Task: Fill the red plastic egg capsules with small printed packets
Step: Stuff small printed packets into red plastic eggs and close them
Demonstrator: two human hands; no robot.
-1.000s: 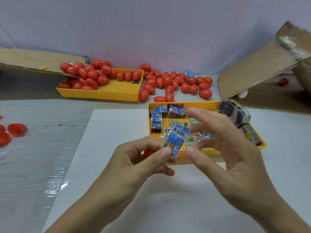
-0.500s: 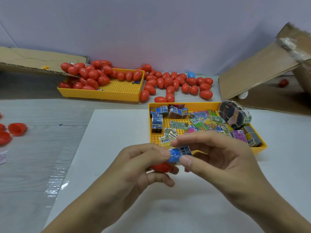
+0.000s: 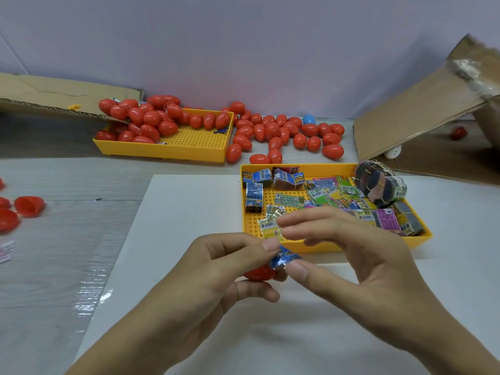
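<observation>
You're looking at a flat cardboard sheet (image 3: 48,94) lying at the far left, and a bigger cardboard flap (image 3: 422,109) leaning at the right. A white board (image 3: 189,207) is covering the grey wood-grain table (image 3: 62,239). One blue egg (image 3: 309,119) is sitting by the back wall (image 3: 243,50).

Bare white board (image 3: 189,212) leftward — yellow tray (image 3: 338,246) ahead

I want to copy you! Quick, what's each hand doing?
Left hand: holds a red egg half, pinches the blue packet.
Right hand: pinches the same packet.
</observation>
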